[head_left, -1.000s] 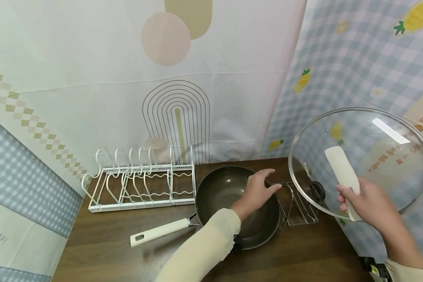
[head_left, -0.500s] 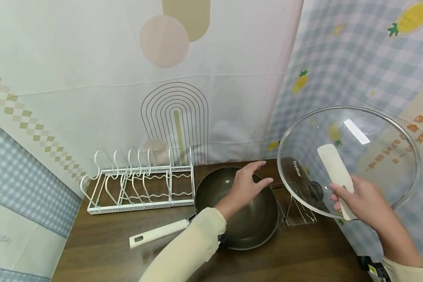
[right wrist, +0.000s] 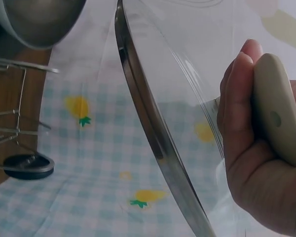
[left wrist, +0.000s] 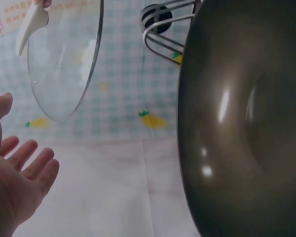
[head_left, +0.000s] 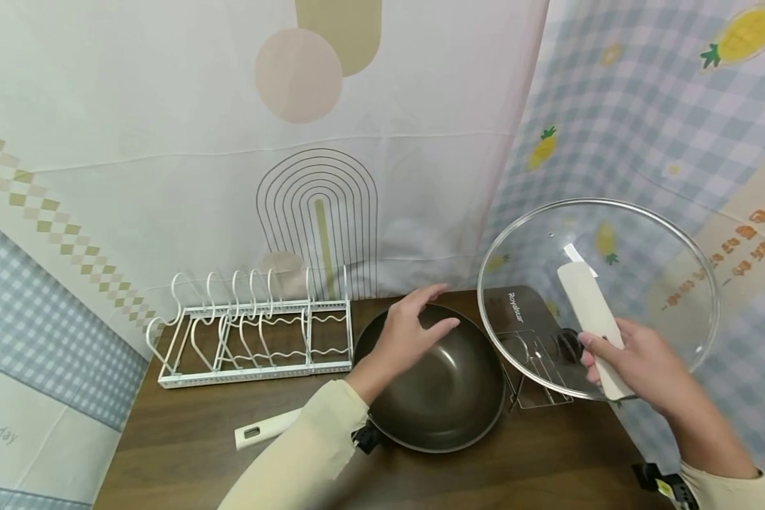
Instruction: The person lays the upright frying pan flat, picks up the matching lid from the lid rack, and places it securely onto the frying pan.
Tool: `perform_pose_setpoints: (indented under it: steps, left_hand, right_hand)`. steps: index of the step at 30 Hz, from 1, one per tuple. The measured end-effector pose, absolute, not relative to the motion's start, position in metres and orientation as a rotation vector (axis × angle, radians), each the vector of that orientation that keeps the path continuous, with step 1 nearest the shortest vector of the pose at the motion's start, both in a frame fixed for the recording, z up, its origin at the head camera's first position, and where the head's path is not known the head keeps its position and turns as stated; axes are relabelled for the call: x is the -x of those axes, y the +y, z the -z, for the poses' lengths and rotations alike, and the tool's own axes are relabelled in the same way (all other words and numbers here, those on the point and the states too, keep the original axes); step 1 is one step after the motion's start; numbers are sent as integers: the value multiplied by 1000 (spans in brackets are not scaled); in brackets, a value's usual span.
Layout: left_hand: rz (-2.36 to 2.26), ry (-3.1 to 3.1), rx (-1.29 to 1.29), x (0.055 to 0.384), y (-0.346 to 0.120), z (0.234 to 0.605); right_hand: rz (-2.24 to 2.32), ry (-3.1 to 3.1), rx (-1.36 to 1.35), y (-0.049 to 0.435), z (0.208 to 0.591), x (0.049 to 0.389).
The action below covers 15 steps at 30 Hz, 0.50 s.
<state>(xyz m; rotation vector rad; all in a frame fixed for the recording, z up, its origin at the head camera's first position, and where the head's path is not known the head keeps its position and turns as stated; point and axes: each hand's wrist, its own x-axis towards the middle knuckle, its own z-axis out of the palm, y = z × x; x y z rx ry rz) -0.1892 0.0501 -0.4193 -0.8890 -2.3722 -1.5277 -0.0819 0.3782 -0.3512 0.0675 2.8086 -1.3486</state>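
My right hand [head_left: 640, 365] grips the long cream handle [head_left: 588, 312] of a round glass pot lid [head_left: 650, 283] with a steel rim. The lid is held up, tilted, above the counter's right side; the right wrist view shows fingers wrapped round the handle [right wrist: 276, 113]. A dark frying pan [head_left: 446, 397] sits on the wooden counter, its cream handle [head_left: 264, 430] pointing left and partly covered by my left sleeve. Over the pan's left part hovers my left hand [head_left: 398, 340], thumb and fingers spread apart with nothing between them. In the left wrist view its palm [left wrist: 15, 192] is bare.
A white wire pot rack [head_left: 236, 375] with upright loops stands left of the pan. To the right, a metal wire stand [head_left: 545, 405] and a dark panel lettered Royalstar [head_left: 516, 301] with a black knob [head_left: 570, 347] show partly through the glass. Patterned cloth [head_left: 433, 198] hangs behind.
My left hand has moved left across the pan, still holding nothing. The glass lid has shifted left in my right hand, toward the pan. Pan and rack stay in place.
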Motion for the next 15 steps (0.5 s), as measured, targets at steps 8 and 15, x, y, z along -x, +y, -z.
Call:
perform_pose_setpoints:
  steps: [8, 15]
  left_hand:
    - [1469, -2363, 852, 183, 27, 424]
    - [1461, -2395, 805, 177, 8, 427]
  right_hand:
    - [1462, 2702, -75, 367, 355, 86]
    - [1540, 2602, -41, 357, 355, 86]
